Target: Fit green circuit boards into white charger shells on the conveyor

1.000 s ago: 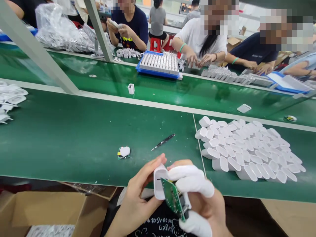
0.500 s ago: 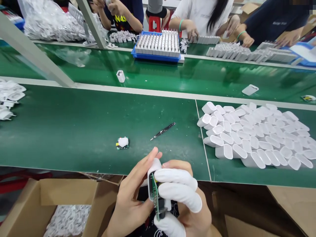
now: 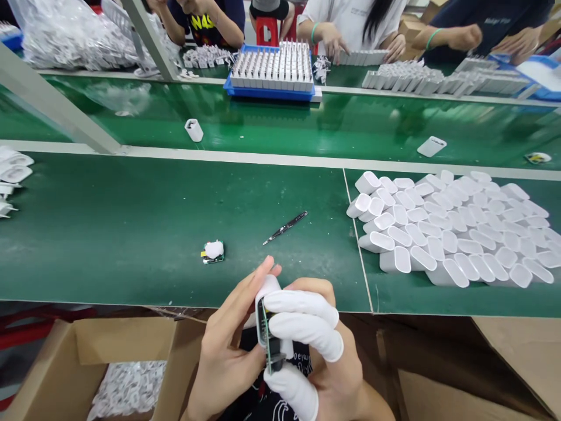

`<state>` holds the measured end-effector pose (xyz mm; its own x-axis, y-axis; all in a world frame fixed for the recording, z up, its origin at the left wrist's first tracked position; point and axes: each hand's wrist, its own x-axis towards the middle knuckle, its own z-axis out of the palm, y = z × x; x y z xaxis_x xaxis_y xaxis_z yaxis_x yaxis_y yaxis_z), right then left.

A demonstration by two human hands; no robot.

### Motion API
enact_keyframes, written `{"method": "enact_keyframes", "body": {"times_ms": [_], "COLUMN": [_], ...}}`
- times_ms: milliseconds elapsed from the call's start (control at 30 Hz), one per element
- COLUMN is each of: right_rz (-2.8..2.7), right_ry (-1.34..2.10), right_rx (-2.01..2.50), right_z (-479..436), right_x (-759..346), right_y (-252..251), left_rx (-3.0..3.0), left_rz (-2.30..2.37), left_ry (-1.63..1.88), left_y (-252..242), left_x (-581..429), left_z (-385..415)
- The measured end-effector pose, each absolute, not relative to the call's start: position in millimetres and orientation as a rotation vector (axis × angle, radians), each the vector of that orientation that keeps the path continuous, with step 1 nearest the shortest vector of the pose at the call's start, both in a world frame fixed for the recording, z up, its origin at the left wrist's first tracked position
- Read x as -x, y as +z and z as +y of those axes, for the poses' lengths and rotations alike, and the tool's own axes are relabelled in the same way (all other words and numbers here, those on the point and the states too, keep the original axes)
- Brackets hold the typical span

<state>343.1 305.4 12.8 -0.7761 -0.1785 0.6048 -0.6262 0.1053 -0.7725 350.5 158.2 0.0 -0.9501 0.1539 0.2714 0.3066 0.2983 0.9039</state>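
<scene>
Head view: both hands' grips, left hand (image 3: 228, 356) and right hand (image 3: 322, 356), pinching white casing (image 3: 264, 292) with circuit board (image 3: 265, 339).

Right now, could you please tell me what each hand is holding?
Left hand: closed on the white shell.
Right hand: closed on the circuit board.

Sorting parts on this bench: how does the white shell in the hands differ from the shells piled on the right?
The held shell has a green circuit board going in; the piled shells look empty. It is gripped between left hand and right hand; the pile lies loose on the mat. Both are white.
</scene>
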Motion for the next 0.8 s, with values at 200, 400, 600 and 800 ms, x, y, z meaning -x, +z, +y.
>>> {"method": "enact_keyframes", "body": {"times_ms": [200, 400, 600, 800], "right_rz": [-2.05, -2.073, -2.206, -2.053], "right_ry": [1.7, 1.685, 2.185, 2.582], "right_rx": [-0.766, -0.744, -0.514, -0.363], "right_z": [303.8, 300.0, 305.0, 308.3], "right_x": [-343.2, -342.0, -346.4, -338.0], "right_y": [15.4, 7.7, 2.1, -1.1], "left_rx": [0.502, 0.368, 0.421, 0.707], "left_rz": [-2.374, -2.326, -2.239, -2.091], "left_ry": [-1.764, -1.896, -1.825, -1.598], "left_y": [-0.1, -5.8, -16.1, -31.7], "left_x": [-347.0, -347.0, -336.6, -325.0], "left_z": [158.2, 157.6, 162.5, 168.1]}}
